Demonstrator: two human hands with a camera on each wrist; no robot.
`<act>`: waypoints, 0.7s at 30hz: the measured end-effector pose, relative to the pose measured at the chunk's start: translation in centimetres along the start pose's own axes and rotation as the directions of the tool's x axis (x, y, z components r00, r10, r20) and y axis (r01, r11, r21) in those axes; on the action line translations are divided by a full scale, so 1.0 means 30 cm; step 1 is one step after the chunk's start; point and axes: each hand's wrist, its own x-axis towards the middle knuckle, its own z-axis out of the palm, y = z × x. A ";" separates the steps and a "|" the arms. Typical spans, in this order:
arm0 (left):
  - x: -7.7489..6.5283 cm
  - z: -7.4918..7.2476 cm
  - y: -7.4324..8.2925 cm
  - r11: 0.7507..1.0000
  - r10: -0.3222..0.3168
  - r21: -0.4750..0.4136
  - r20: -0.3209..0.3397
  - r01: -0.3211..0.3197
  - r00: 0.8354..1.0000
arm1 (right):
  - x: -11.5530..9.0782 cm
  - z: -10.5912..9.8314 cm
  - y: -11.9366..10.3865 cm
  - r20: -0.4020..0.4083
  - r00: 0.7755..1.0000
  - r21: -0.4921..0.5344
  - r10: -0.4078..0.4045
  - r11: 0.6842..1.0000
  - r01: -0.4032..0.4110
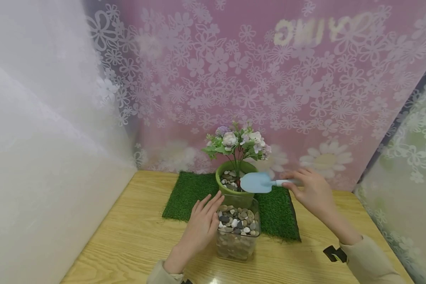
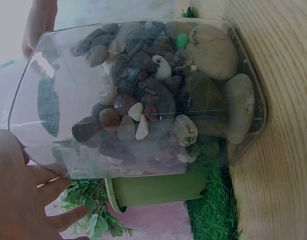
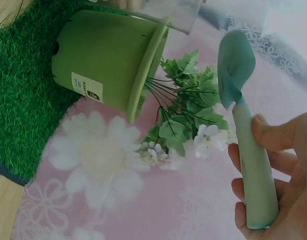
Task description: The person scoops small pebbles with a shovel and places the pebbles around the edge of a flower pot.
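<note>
In the head view my right hand (image 1: 314, 193) grips the handle of a light blue garden trowel (image 1: 257, 182). The trowel's blade hovers over the right side of a green flowerpot (image 1: 218, 177). A bunch of white and purple flowers (image 1: 234, 140) stands in the pot, with pebbles (image 1: 230, 177) round the stems. My left hand (image 1: 202, 225), fingers extended, rests against the left side of a clear square container (image 1: 236, 248) of mixed stones (image 1: 236, 221). In the right wrist view, fingers and thumb wrap round the trowel handle (image 3: 256, 175); the blade carries no visible stones.
A green artificial grass mat (image 1: 278, 217) lies under the pot on the wooden table (image 1: 124, 244). Behind stands a pink flowered curtain (image 1: 216, 79). A pale wall (image 1: 56, 138) rises at the left and a flowered sheet (image 1: 411, 177) hangs at the right.
</note>
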 end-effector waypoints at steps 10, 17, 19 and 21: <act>0.000 0.001 -0.002 1.000 0.000 0.009 0.002 0.000 1.000 | -0.015 -0.032 -0.018 0.110 0.984 0.000 -0.141 0.990 0.142; -0.001 0.001 -0.002 1.000 0.000 0.013 -0.007 0.000 1.000 | 0.009 -0.024 -0.065 0.159 0.950 -0.031 -0.267 0.961 0.275; -0.001 -0.003 0.000 1.000 -0.002 0.004 -0.002 0.002 1.000 | 0.018 -0.015 -0.080 0.163 0.935 -0.038 -0.314 0.945 0.324; 0.000 -0.006 0.003 1.000 -0.002 -0.007 0.007 0.003 1.000 | 0.024 -0.006 -0.096 0.156 0.921 -0.049 -0.358 0.928 0.369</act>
